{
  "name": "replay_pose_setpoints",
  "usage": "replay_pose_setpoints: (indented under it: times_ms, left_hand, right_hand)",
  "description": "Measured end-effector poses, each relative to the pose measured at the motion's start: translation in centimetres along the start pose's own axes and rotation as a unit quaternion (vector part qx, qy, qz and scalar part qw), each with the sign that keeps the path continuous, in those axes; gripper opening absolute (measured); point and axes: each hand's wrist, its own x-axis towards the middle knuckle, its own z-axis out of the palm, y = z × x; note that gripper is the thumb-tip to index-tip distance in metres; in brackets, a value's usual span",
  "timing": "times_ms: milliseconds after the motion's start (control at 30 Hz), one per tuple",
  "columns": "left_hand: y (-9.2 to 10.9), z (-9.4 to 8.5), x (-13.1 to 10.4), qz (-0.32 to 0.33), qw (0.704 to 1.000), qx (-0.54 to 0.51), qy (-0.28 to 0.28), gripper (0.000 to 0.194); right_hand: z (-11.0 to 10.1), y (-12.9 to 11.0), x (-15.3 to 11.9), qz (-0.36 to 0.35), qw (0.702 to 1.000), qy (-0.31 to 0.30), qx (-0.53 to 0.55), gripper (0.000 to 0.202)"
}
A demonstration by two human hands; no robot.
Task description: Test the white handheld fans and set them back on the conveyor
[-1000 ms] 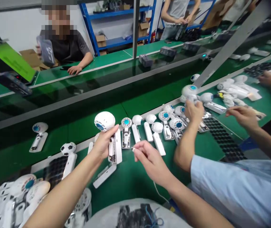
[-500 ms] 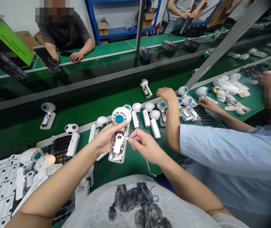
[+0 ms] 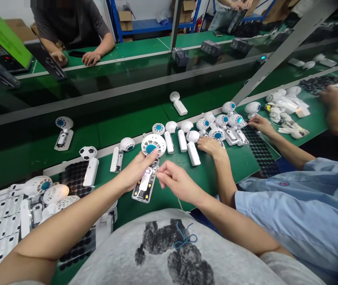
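One hand, the L (image 3: 137,170), is closed round a white device (image 3: 145,181) w/ blue-centred head & clear body, tilted above the green bench (image 3: 206,182). R hand (image 3: 176,180) is pinched narrow on a white cable (image 3: 180,205) at the device's R edge, tip hidden. Farther out: similar units (image 3: 194,153), co-worker's hand (image 3: 212,146) among them, soccer-ball unit (image 3: 91,171) off L.

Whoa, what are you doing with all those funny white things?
The person's left hand holds a white gadget with a round, blue-centred head. The right hand has its fingers at the side of the handle and seems to pinch a thin white cable; whether it is plugged in is hidden. More gadgets lie on the green table, one football-patterned. On the right, a co-worker's hand is among some of them.
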Motion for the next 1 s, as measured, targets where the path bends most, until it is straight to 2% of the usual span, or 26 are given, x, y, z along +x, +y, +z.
replay_pose_setpoints:
  times_ms: [100, 200, 267, 333, 433, 467, 567, 633, 700, 800, 867, 900, 933, 1000]
  left_hand:
    - [-0.5, -0.2, 0.2, 0.005, 1.000, 0.008, 0.009, 0.043]
    - [-1.1, -0.7, 0.7, 0.028, 0.996, 0.085, 0.013, 0.040]
    - [-1.2, -2.1, 1.5, 0.059, 0.985, 0.162, 0.014, 0.043]
    - [-0.6, -4.5, 3.1, 0.106, 0.965, 0.228, 0.079, 0.045]
    - [1.4, -9.5, 7.1, 0.141, 0.923, 0.252, 0.254, 0.042]
    - [2.1, -11.1, 8.8, 0.134, 0.918, 0.241, 0.286, 0.039]
    - [3.4, -14.5, 14.2, 0.098, 0.924, 0.208, 0.306, 0.025]
    - [3.5, -15.5, 17.4, 0.079, 0.921, 0.206, 0.320, 0.018]
    - [3.5, -16.1, 19.4, 0.057, 0.912, 0.214, 0.345, 0.019]
    - [4.1, -18.2, 19.2, 0.039, 0.875, 0.246, 0.415, 0.031]
    - [5.0, -20.9, 17.3, 0.035, 0.820, 0.284, 0.495, 0.043]
    - [5.4, -22.6, 16.1, 0.026, 0.784, 0.304, 0.541, 0.048]
    - [5.7, -24.2, 14.9, 0.004, 0.722, 0.335, 0.606, 0.048]
    - [5.7, -27.2, 12.8, -0.048, 0.695, 0.337, 0.633, 0.045]
  right_hand:
    - [0.4, 0.3, 0.4, 0.000, 1.000, 0.006, -0.008, 0.010]
    - [0.7, 0.7, 0.9, 0.005, 1.000, 0.014, -0.013, 0.012]
    - [0.6, 1.1, 1.2, 0.018, 0.999, 0.027, -0.006, 0.014]
    - [-0.2, 1.5, 1.2, 0.050, 0.997, 0.054, 0.033, 0.017]
    - [-2.2, 2.1, 1.2, 0.099, 0.976, 0.135, 0.142, 0.026]
    - [-2.7, 2.2, 1.2, 0.103, 0.967, 0.158, 0.173, 0.028]
    - [-3.5, 2.5, 1.3, 0.111, 0.957, 0.167, 0.211, 0.032]
    - [-3.4, 2.6, 1.5, 0.123, 0.958, 0.153, 0.210, 0.034]
    - [-3.4, 2.7, 1.6, 0.132, 0.958, 0.146, 0.206, 0.035]
    - [-4.1, 3.1, 1.5, 0.135, 0.956, 0.161, 0.203, 0.035]
    - [-4.9, 3.3, 1.5, 0.140, 0.955, 0.168, 0.202, 0.035]
    - [-5.2, 3.4, 1.6, 0.143, 0.954, 0.170, 0.203, 0.035]
    - [-5.5, 3.4, 1.7, 0.147, 0.953, 0.170, 0.203, 0.034]
    - [-5.8, 3.5, 2.0, 0.153, 0.952, 0.168, 0.204, 0.034]
